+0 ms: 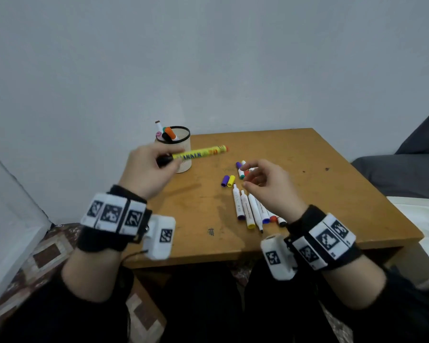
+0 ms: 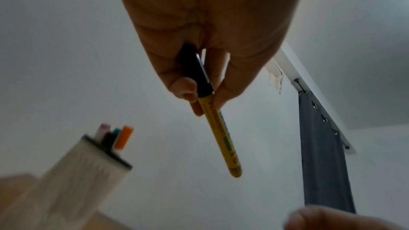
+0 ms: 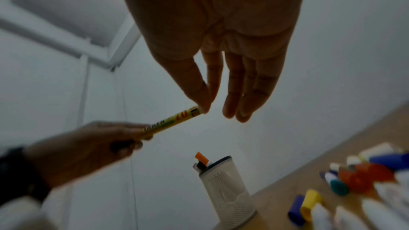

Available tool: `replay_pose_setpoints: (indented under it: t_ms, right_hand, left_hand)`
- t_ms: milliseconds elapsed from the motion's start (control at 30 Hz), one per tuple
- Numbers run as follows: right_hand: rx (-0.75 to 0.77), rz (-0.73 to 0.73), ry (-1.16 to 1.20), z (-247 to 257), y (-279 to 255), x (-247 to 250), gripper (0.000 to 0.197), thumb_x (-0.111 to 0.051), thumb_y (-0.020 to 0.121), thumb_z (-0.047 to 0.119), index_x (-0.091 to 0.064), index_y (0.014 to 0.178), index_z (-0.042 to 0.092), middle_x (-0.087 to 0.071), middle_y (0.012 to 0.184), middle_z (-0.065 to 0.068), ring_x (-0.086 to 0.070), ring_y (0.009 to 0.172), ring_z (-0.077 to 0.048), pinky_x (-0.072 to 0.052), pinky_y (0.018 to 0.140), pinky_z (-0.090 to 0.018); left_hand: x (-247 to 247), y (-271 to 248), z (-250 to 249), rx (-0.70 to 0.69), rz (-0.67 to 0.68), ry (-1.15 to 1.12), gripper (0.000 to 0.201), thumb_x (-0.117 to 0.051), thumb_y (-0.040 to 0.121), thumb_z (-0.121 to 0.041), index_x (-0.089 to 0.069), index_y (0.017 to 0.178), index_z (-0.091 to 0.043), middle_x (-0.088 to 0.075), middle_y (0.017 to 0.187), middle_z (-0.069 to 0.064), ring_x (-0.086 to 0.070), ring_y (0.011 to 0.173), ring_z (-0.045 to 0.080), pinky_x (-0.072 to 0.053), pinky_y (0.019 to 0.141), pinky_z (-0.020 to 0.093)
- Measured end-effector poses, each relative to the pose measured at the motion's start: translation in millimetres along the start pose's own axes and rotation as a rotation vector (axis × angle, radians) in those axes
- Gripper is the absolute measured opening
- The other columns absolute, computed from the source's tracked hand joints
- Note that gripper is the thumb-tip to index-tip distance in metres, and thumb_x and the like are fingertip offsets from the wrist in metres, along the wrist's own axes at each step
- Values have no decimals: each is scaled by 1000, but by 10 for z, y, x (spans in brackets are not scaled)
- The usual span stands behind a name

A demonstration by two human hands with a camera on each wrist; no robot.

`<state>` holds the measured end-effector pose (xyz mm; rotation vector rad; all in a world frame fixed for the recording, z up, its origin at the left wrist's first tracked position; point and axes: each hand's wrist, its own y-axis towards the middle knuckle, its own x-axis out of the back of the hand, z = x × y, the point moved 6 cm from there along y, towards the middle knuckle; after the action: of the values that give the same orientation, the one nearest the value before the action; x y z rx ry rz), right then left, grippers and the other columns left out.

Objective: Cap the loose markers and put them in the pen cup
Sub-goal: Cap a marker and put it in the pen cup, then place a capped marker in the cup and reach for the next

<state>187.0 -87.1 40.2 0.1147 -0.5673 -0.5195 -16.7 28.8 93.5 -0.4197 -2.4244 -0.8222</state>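
Above the surface (image 1: 295, 154), left hand (image 1: 146, 169) grips yellow marker (image 1: 198, 153) beside pen cup (image 1: 183, 159); right hand (image 1: 270, 186) hovers, grip relaxed wide.

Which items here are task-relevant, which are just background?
Job:
yellow marker, gripped by left hand
pen cup
loose markers
loose caps
right hand, holding nothing

Background:
table
grey curtain
patterned floor

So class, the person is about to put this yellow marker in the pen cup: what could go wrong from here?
1. The left hand holds the yellow marker by its black cap end only; the long barrel could knock the pen cup below it.
2. The cup already holds several markers, so this one may jam.
3. The right hand hovers over the loose caps and could scatter them.
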Motion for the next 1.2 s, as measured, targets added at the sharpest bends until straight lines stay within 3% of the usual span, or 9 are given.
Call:
replay_pose_setpoints:
  t_ms: [133, 233, 400, 567, 733, 833, 967, 1067, 1200]
  right_hand:
    - [144, 275, -526, 63, 233, -119, 25, -53, 88, 9, -64, 105, 25, -60, 94, 4, -58, 92, -16, -51, 81, -33]
    - [174, 516, -960, -62, 360, -301, 38, -47, 90, 8, -60, 116, 32, -57, 110, -2, -56, 99, -21, -53, 81, -37]
    - [360, 788, -1270, -85, 416, -534, 42, -47, 91, 6, -59, 121, 33, -52, 121, -6, -50, 111, -27, -50, 82, -41]
    - [571, 908, -1358, -39, 383, -690, 43, -43, 92, 2, -61, 121, 28, -53, 123, -1, -42, 117, -23, -48, 86, -41]
    - [626, 982, -1406, -136, 362, -823, 29, -47, 94, 10, -61, 118, 18, -54, 126, -3, -41, 118, -23, -45, 87, -35]
    - [679, 978, -1414, -148, 364, -873, 24, -47, 94, 11, -61, 114, 10, -54, 126, -7, -41, 120, -23, -41, 92, -35]
    - [702, 982, -1411, -175, 407, -906, 24, -48, 94, 10, -60, 114, 9, -54, 123, -9, -44, 118, -24, -41, 90, -34]
    - [706, 996, -1406, -197, 412, -907, 23, -49, 93, 10, -60, 114, 11, -55, 120, -8, -46, 115, -24, -44, 92, -36]
    - [709, 1028, -1321, -182, 389, -887, 34, -50, 93, 11, -52, 126, 19, -52, 121, -7, -49, 112, -25, -44, 95, -39]
  left_hand:
    - [364, 439, -59, -22, -143, 155, 22, -65, 83, -14, -70, 105, -11, -67, 90, 2, -59, 81, 12, -45, 82, 20]
    - [476, 776, -55, -40, -158, 243, 24, -62, 84, -11, -69, 107, -7, -70, 102, 13, -64, 91, 21, -44, 88, 21]
    - [433, 1198, 70, -32, -93, 403, 24, -58, 85, -10, -69, 106, -7, -70, 104, 15, -63, 98, 25, -41, 90, 21]
    - [287, 1409, 300, -15, -6, 461, 23, -61, 85, -11, -69, 106, -9, -69, 101, 14, -63, 96, 25, -43, 87, 24]
    - [186, 1510, 527, 5, 24, 463, 24, -65, 82, -15, -67, 105, -15, -70, 99, 8, -64, 94, 22, -50, 88, 35]
    - [100, 1558, 618, 30, 36, 433, 26, -66, 81, -15, -65, 106, -17, -70, 98, 6, -63, 93, 21, -51, 88, 36]
    - [-6, 1619, 715, 63, 46, 384, 32, -71, 77, -19, -62, 108, -19, -70, 97, 4, -64, 94, 20, -52, 88, 37]
    - [-58, 1657, 782, 91, 46, 382, 38, -75, 74, -24, -62, 109, -20, -70, 97, 4, -64, 91, 19, -52, 83, 34]
    - [-108, 1687, 874, 136, 70, 332, 26, -72, 78, -20, -64, 102, -17, -67, 81, -2, -62, 67, 9, -43, 62, 18]
